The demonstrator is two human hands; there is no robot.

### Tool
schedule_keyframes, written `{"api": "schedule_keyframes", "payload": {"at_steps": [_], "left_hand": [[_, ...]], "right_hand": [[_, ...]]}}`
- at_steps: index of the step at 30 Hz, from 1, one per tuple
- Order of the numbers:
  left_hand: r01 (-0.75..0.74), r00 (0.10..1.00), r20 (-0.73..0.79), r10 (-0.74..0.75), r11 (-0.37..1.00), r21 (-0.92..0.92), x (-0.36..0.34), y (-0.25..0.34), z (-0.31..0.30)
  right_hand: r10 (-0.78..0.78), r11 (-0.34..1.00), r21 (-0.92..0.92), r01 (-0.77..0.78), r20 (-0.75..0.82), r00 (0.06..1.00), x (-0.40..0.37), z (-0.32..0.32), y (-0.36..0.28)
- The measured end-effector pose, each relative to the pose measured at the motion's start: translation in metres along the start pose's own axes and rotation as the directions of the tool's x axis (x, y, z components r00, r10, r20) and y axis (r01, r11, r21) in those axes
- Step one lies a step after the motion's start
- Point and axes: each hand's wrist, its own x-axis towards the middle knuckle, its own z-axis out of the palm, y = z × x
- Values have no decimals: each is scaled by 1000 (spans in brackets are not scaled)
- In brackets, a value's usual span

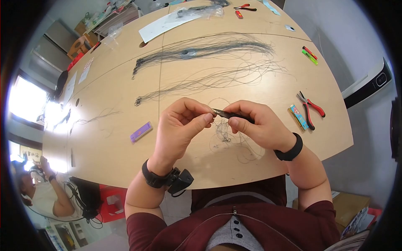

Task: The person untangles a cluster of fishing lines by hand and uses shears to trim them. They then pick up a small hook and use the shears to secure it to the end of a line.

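Observation:
In the head view my right hand (253, 121) is closed round a slim black tool (226, 114) with a pointed tip, perhaps tweezers. The tip points left and meets the fingertips of my left hand (182, 123). Thumb and forefinger of that left hand are pinched together; what lies between them is too small to make out. Under and between both hands, a loose tangle of thin dark wire (226, 138) is spread on the table. A purple box (141, 131) lies left of my left hand. Red-handled pliers (310, 109) and a blue box (298, 117) lie right of my right hand.
Two long bundles of thin dark strands (201, 52) (201, 81) lie across the table (125, 161). Farther back are a white sheet (167, 26), a plastic bag and more pliers (245, 7). Red and green items (310, 55) lie at right. Another person (50, 192) sits at left.

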Motion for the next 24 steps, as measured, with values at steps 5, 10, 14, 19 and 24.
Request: {"api": "schedule_keyframes", "payload": {"at_steps": [5,10,14,19,24], "left_hand": [[-2,1000,5,2,1000,1,0,0,0],[-21,1000,10,22,999,-31,1,0,-1],[-3,1000,15,4,998,-67,2,0,-2],[31,999,21,-30,996,-87,2,-1,-1],[45,999,26,-43,994,-101,1,-2,0]], "right_hand": [[-1,999,-42,0,-11,1000,-1,0,-3],[16,1000,6,-16,-8,1000,-1,-1,-3],[27,1000,-13,-26,17,999,-1,-2,-5],[21,1000,3,-21,-4,1000,-2,0,-6],[14,1000,-2,-14,2,1000,-2,1,-5]]}}
